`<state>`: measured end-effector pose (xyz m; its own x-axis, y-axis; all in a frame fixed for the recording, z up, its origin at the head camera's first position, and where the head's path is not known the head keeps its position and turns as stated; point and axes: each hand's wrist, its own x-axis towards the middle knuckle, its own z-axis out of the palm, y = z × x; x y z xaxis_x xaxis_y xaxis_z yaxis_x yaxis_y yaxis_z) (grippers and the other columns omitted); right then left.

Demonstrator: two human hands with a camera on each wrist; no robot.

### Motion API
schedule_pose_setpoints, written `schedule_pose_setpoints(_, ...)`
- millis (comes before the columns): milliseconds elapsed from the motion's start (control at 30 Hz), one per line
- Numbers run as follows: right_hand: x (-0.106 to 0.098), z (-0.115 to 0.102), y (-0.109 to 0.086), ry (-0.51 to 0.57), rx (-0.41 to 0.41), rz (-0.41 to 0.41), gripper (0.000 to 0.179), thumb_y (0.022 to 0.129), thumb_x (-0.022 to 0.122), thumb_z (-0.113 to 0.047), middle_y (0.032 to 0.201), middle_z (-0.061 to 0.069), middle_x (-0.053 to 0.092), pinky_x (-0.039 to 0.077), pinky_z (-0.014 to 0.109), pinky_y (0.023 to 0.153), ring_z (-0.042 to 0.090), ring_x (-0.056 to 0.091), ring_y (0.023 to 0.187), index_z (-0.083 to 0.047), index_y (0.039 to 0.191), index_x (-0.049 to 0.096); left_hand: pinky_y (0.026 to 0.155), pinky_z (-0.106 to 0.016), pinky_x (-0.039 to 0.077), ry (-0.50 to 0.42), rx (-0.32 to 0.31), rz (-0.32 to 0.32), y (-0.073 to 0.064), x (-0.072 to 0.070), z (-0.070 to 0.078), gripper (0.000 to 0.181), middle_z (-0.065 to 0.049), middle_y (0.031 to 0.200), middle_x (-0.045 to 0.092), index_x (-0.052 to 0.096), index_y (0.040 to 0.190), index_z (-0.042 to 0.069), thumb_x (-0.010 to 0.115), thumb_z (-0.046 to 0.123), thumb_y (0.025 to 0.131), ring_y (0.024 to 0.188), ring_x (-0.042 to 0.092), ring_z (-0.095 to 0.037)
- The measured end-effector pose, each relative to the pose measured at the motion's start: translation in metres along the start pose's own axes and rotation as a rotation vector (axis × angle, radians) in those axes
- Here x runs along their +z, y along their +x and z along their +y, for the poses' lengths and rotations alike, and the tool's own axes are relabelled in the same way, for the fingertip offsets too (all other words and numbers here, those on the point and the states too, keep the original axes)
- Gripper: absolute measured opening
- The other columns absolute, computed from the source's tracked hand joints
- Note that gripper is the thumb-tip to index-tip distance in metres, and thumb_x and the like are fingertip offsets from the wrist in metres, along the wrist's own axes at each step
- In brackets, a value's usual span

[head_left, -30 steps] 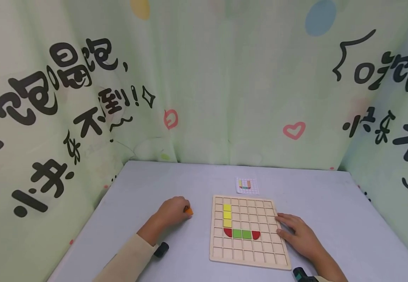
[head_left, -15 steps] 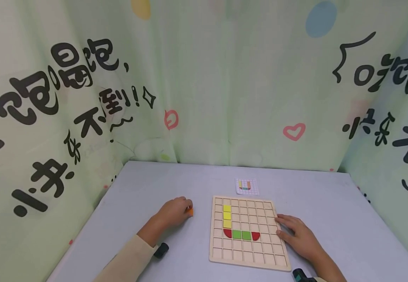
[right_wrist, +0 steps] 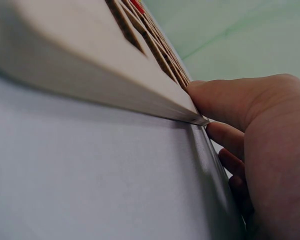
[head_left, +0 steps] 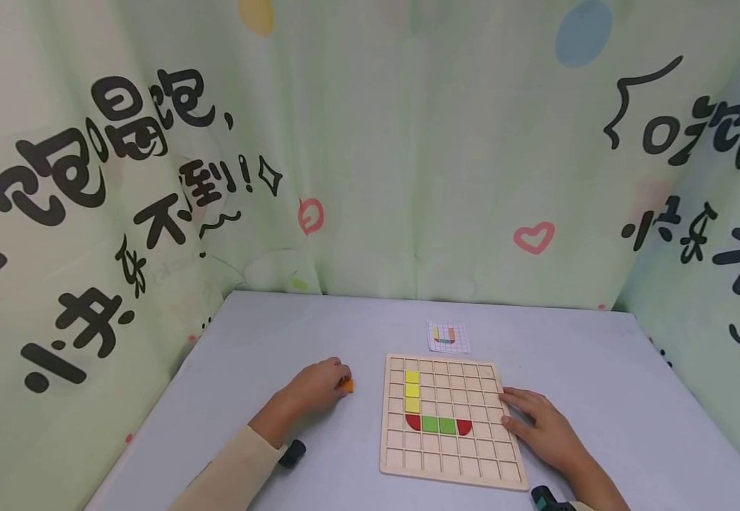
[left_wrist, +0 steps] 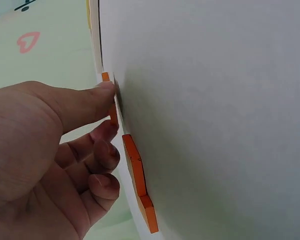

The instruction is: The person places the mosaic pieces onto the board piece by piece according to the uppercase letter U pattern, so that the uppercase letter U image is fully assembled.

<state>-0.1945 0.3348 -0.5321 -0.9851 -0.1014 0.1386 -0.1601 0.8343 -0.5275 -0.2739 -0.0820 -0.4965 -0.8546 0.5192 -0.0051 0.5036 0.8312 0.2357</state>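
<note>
My left hand [head_left: 317, 384] is left of the wooden grid board [head_left: 449, 479], low over the table, and pinches an orange tile [head_left: 349, 385] between thumb and fingers. The left wrist view shows part of this tile [left_wrist: 105, 76] beyond the thumb; the fingers hide the rest. More orange tiles [left_wrist: 135, 167] lie on the table below the curled fingers. My right hand [head_left: 545, 429] rests along the board's right edge with fingers extended, the thumb [right_wrist: 205, 95] touching its rim. On the board sit a column of yellow tiles [head_left: 412, 390], green tiles [head_left: 438, 424] and red rounded tiles [head_left: 464, 427].
Behind the board lies a small card [head_left: 448, 337] printed with a grid and a coloured U shape. The white-covered table [head_left: 319, 319] is enclosed by pale green printed curtains [head_left: 370, 177]. Dark wrist-worn devices [head_left: 293, 453] show by both forearms.
My left hand, pinching the orange tile, has shifted slightly right, and the tile has turned a little. My right hand and the tiles on the board look unchanged.
</note>
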Motion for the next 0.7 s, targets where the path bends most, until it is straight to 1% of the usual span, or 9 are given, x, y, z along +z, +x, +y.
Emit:
schedule_pose_setpoints(133, 0.0, 0.0, 0.0, 0.003, 0.005, -0.001, 0.056, 0.09, 0.065, -0.042, 0.14, 0.014, 0.051, 0.027, 0.062, 0.103, 0.04, 0.037, 0.132, -0.006, 0.132, 0.06, 0.069, -0.025, 0.047, -0.002, 0.006, 0.028, 0.0, -0.001, 0.004, 0.02, 0.007, 0.093, 0.052, 0.067, 0.107, 0.012, 0.071, 0.023, 0.091, 0.076, 0.049, -0.008)
schedule_pose_setpoints(233, -0.001, -0.001, 0.0, 0.003, 0.007, -0.005, 0.056, 0.091, 0.065, -0.042, 0.14, 0.014, 0.051, 0.027, 0.062, 0.103, 0.04, 0.036, 0.132, -0.006, 0.133, 0.06, 0.071, -0.024, 0.047, -0.005, 0.036, 0.063, 0.0, -0.002, 0.008, 0.021, 0.006, 0.095, 0.053, 0.067, 0.108, 0.012, 0.071, 0.023, 0.091, 0.077, 0.05, -0.007)
schedule_pose_setpoints(333, -0.001, -0.002, 0.0, 0.006, 0.008, -0.004, 0.057, 0.091, 0.065, -0.043, 0.14, 0.015, 0.051, 0.027, 0.062, 0.103, 0.04, 0.036, 0.132, -0.005, 0.133, 0.06, 0.072, -0.023, 0.048, 0.009, 0.056, 0.08, 0.001, -0.002, 0.012, 0.022, 0.006, 0.096, 0.054, 0.068, 0.109, 0.013, 0.071, 0.023, 0.09, 0.078, 0.051, -0.007)
schedule_pose_setpoints(467, 0.0, -0.003, 0.0, 0.006, 0.01, -0.01, 0.057, 0.091, 0.064, -0.044, 0.14, 0.015, 0.05, 0.027, 0.062, 0.103, 0.04, 0.036, 0.132, -0.006, 0.133, 0.06, 0.072, -0.022, 0.048, 0.029, 0.054, 0.076, 0.002, 0.0, 0.017, 0.022, 0.007, 0.096, 0.054, 0.068, 0.109, 0.014, 0.072, 0.024, 0.09, 0.079, 0.051, -0.006)
schedule_pose_setpoints(567, 0.0, -0.002, 0.0, 0.004, 0.009, -0.013, 0.056, 0.091, 0.065, -0.042, 0.14, 0.015, 0.05, 0.028, 0.062, 0.102, 0.041, 0.037, 0.132, -0.005, 0.133, 0.06, 0.071, -0.022, 0.048, 0.018, 0.051, 0.068, 0.004, 0.0, 0.022, 0.022, 0.007, 0.096, 0.054, 0.068, 0.109, 0.015, 0.073, 0.024, 0.089, 0.078, 0.051, -0.006)
schedule_pose_setpoints(700, -0.001, -0.001, 0.0, 0.009, 0.007, -0.009, 0.055, 0.091, 0.066, -0.04, 0.141, 0.015, 0.05, 0.028, 0.063, 0.102, 0.041, 0.037, 0.132, -0.005, 0.133, 0.06, 0.07, -0.02, 0.046, 0.011, 0.072, 0.051, 0.007, 0.001, 0.03, 0.022, 0.009, 0.095, 0.053, 0.069, 0.11, 0.016, 0.072, 0.025, 0.09, 0.077, 0.05, -0.005)
